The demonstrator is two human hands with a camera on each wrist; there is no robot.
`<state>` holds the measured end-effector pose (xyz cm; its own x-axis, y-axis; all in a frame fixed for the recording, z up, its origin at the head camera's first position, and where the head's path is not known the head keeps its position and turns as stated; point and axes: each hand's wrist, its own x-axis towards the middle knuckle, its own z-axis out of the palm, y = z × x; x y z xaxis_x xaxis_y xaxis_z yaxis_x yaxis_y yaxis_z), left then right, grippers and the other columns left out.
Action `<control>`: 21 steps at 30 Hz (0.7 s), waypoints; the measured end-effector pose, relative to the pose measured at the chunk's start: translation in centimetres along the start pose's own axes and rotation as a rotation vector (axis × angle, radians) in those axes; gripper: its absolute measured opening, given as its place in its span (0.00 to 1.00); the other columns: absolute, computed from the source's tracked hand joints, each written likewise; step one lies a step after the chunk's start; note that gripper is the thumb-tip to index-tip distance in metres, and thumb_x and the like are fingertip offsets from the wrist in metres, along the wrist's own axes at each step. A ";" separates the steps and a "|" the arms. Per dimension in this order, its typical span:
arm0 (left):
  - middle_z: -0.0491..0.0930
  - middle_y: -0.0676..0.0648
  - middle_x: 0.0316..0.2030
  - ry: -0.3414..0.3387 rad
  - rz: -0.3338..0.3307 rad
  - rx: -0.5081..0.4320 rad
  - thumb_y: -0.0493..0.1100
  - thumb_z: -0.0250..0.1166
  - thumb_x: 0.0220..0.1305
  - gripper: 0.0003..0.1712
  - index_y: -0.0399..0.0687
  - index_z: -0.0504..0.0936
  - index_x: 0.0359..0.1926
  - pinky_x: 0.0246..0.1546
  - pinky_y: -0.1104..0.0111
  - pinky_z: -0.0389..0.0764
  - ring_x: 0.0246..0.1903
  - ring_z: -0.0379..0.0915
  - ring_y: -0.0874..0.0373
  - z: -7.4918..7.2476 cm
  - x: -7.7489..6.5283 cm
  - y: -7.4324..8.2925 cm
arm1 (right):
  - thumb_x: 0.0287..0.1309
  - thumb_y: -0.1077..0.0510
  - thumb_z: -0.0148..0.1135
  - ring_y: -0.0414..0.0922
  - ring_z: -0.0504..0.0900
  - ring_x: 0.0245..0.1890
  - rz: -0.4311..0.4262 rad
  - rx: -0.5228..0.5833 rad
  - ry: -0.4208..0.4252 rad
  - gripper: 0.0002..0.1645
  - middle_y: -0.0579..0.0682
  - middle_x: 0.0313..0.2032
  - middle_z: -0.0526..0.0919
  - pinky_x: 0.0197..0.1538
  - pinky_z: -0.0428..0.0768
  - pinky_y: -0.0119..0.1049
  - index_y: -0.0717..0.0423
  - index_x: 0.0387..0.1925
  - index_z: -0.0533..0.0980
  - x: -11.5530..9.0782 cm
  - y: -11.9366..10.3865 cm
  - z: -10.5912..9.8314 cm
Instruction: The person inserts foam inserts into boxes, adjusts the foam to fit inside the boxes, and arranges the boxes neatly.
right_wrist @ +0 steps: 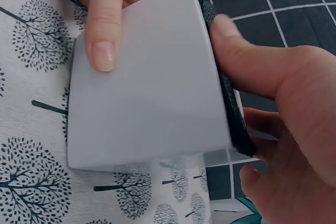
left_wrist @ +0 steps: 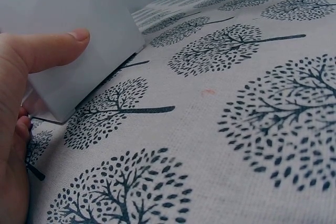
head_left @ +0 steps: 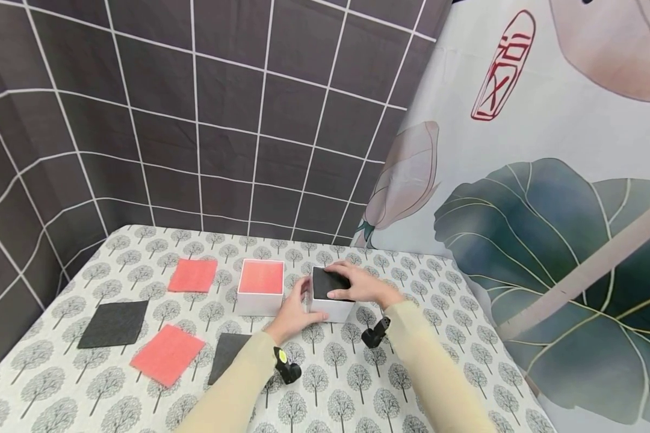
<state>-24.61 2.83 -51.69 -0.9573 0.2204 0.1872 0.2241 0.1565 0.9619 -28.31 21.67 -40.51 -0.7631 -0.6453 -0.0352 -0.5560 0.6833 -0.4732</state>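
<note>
A white box (head_left: 330, 310) stands on the table, a black cloth square (head_left: 325, 284) lying across its top. My left hand (head_left: 297, 310) grips the box at its left side, thumb (left_wrist: 58, 51) along the front wall and the other fingers round the corner. From above, my right hand (head_left: 360, 284) presses on the black cloth, its thumb (right_wrist: 228, 30) near the front edge and its fingers towards the far side. In the right wrist view the dark cloth edge sticks out slightly past the box rim.
Left of my hands stands a second white box (head_left: 260, 305) with a red cloth (head_left: 262, 276) at its top. Further left lie red squares (head_left: 192, 275) (head_left: 167, 355) and black squares (head_left: 114, 323) (head_left: 229, 355), one partly behind my left sleeve. A tree-print tablecloth (head_left: 336, 385) covers the table.
</note>
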 end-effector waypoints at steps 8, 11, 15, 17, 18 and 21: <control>0.59 0.40 0.65 0.000 0.018 0.007 0.48 0.78 0.38 0.60 0.44 0.52 0.69 0.65 0.56 0.58 0.64 0.56 0.47 0.1 0.0 0.0 | 0.50 0.53 0.68 0.56 0.65 0.58 -0.034 -0.080 0.024 0.37 0.60 0.60 0.65 0.59 0.68 0.52 0.56 0.62 0.68 0.2 0.4 0.9; 0.59 0.40 0.65 0.002 0.018 0.014 0.49 0.78 0.38 0.60 0.44 0.52 0.69 0.65 0.56 0.59 0.64 0.56 0.47 0.1 0.0 0.0 | 0.49 0.53 0.68 0.57 0.63 0.59 -0.023 -0.086 0.035 0.37 0.61 0.61 0.64 0.60 0.66 0.54 0.55 0.62 0.68 0.4 0.6 1.2; 0.60 0.40 0.65 0.006 0.008 0.029 0.50 0.78 0.37 0.61 0.44 0.51 0.69 0.64 0.54 0.59 0.63 0.57 0.47 0.2 0.0 0.0 | 0.49 0.54 0.69 0.59 0.61 0.61 0.011 -0.074 0.037 0.37 0.62 0.63 0.62 0.60 0.65 0.56 0.53 0.62 0.68 0.4 0.5 1.4; 0.60 0.40 0.65 0.008 0.005 0.045 0.50 0.78 0.38 0.61 0.45 0.51 0.69 0.64 0.53 0.58 0.63 0.57 0.47 0.1 0.0 0.0 | 0.49 0.55 0.69 0.59 0.61 0.61 0.019 -0.066 0.038 0.37 0.63 0.63 0.61 0.60 0.65 0.56 0.53 0.62 0.68 0.4 0.4 1.4; 0.60 0.40 0.65 0.008 0.000 0.050 0.49 0.78 0.38 0.60 0.45 0.51 0.69 0.64 0.53 0.58 0.63 0.57 0.47 0.1 0.0 0.1 | 0.49 0.55 0.69 0.60 0.61 0.61 0.019 -0.061 0.039 0.37 0.63 0.63 0.61 0.60 0.65 0.56 0.53 0.62 0.68 0.4 0.4 1.4; 0.59 0.40 0.65 0.006 -0.019 0.070 0.49 0.77 0.40 0.61 0.44 0.49 0.70 0.65 0.51 0.56 0.64 0.56 0.46 0.1 -0.2 0.2 | 0.49 0.54 0.69 0.60 0.61 0.61 0.009 -0.026 0.055 0.38 0.64 0.63 0.60 0.59 0.65 0.58 0.53 0.62 0.68 0.3 0.6 1.5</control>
<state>-24.38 2.95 -51.54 -0.9625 0.2108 0.1706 0.2180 0.2274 0.9491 -28.40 21.36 -42.13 -0.7848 -0.6197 0.0091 -0.5568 0.6985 -0.4496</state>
